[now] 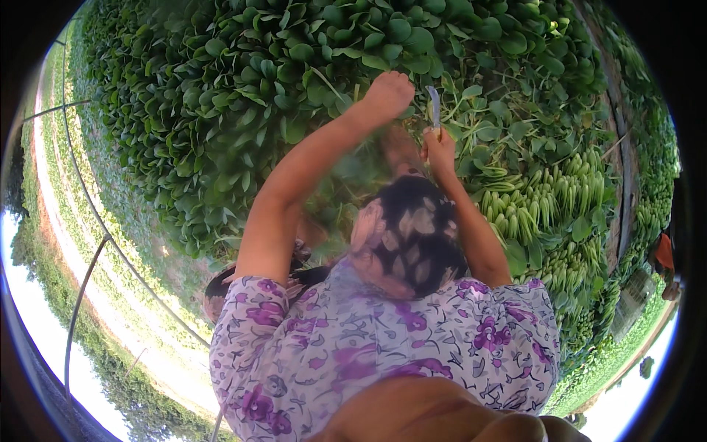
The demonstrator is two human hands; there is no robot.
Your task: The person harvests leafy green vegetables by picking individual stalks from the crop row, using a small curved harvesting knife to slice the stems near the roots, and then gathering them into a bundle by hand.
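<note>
My left hand point(390, 94) is curled into a fist at the edge of the standing leafy greens point(298, 52); nothing shows in it, though its palm side is hidden. To its right, my right hand point(439, 148) grips the handle of a small knife with a curved metal blade point(434, 105), which points away from me. Loose leaves and stems point(480, 130) lie beyond and to the right of the blade. Harvested leafy greens with pale green stalks point(552, 190) lie in rows to the right of my right forearm.
A bare foot point(400, 146) is partly visible between my arms, above my dark patterned knee point(411, 237). A dark strip point(627, 182) runs along the bed's right side. A wire-like crate point(632, 301) stands at the lower right. Thin curved poles point(83, 309) rise at the left.
</note>
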